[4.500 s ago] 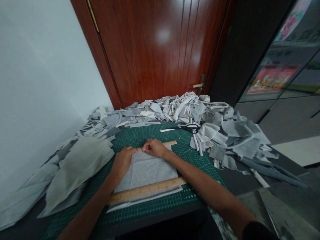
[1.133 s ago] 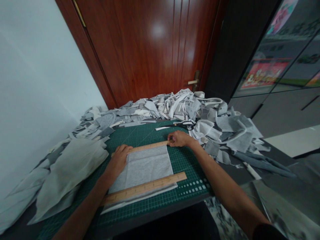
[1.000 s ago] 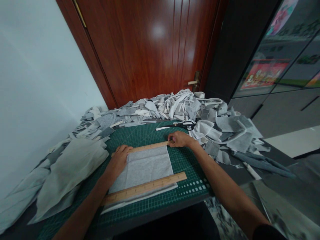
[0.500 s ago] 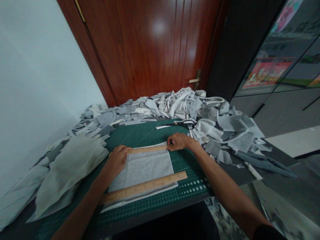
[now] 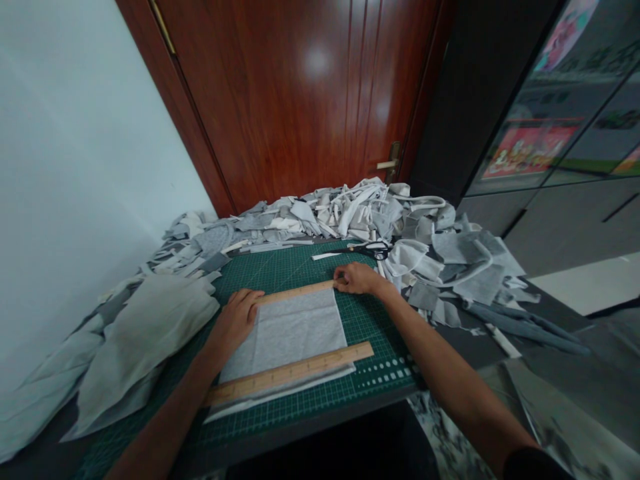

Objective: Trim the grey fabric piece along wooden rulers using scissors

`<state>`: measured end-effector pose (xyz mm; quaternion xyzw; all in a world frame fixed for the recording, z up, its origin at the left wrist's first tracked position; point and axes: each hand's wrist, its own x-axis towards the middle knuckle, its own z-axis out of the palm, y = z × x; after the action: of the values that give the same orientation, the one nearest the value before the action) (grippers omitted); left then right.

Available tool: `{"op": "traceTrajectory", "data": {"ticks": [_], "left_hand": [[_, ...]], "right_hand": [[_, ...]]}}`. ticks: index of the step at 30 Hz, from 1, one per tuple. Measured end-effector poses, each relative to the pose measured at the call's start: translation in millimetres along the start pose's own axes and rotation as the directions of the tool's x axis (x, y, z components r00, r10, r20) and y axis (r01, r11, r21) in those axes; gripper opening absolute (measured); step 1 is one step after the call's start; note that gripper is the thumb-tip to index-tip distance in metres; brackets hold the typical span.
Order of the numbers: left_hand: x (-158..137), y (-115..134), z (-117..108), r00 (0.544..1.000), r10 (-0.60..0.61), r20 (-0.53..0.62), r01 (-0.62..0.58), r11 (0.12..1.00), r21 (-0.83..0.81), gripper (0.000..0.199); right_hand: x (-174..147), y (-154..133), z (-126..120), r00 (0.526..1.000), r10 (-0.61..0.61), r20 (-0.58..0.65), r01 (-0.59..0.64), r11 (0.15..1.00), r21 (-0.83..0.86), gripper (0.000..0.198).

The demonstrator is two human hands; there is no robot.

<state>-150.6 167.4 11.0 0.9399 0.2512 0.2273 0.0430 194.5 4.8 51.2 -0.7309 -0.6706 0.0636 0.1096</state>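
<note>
A piece of light grey cloth [image 5: 295, 327] lies flat on the green cutting mat [image 5: 280, 263]. Along its far edge runs a thin wooden ruler [image 5: 295, 291]. My left hand [image 5: 239, 315] rests on that ruler's left end, fingers laid out over it and the cloth's edge. At the other end, my right hand [image 5: 354, 277] is closed in a pinch at the ruler's tip and the cloth's far right corner. Its fingertips are partly hidden. A wider wooden ruler [image 5: 295, 372] lies across the near part of the cloth, untouched, its right end sticking out past the cloth.
Black-handled scissors [image 5: 373, 250] lie at the mat's back edge. Grey and white cloth scraps [image 5: 350, 207] are heaped along the back and right. Larger pale cloth pieces [image 5: 145, 333] lie at the left by the wall. A brown door [image 5: 300, 100] stands behind the table.
Both hands and the thin ruler have shifted slightly away from me. The strip of cloth that showed beyond the ruler is no longer visible. The wider ruler stays put on the cloth.
</note>
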Motion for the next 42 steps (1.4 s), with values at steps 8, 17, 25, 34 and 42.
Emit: {"op": "traceTrajectory", "data": {"ticks": [8, 17, 25, 34, 42], "left_hand": [[1.4, -4.3, 3.4, 1.000, -0.017, -0.012, 0.017, 1.000, -0.012, 0.037], [1.5, 0.2, 2.3, 0.999, -0.038, 0.007, 0.038, 0.997, -0.065, 0.044], [4.5, 4.1, -6.0, 0.998, -0.020, 0.058, 0.024, 0.997, -0.067, 0.052], [7.3, 1.8, -7.6, 0.995, -0.030, 0.098, 0.034, 0.998, -0.045, 0.048], [7.4, -0.3, -8.2, 0.995, -0.019, 0.094, 0.023, 0.999, -0.042, 0.047]], "right_hand": [[0.8, 1.4, 2.8, 0.999, 0.015, -0.031, -0.015, 1.000, -0.003, 0.030], [0.2, 0.5, 3.6, 0.999, 0.030, -0.021, -0.030, 1.000, -0.008, 0.032], [-1.1, -2.3, 2.4, 0.999, 0.036, -0.011, -0.036, 0.999, -0.017, 0.033], [1.2, -1.6, 4.3, 0.998, 0.061, -0.015, -0.060, 0.998, 0.017, 0.030], [3.5, -6.5, 5.7, 0.998, 0.022, -0.050, -0.020, 0.998, 0.054, 0.032]]}}
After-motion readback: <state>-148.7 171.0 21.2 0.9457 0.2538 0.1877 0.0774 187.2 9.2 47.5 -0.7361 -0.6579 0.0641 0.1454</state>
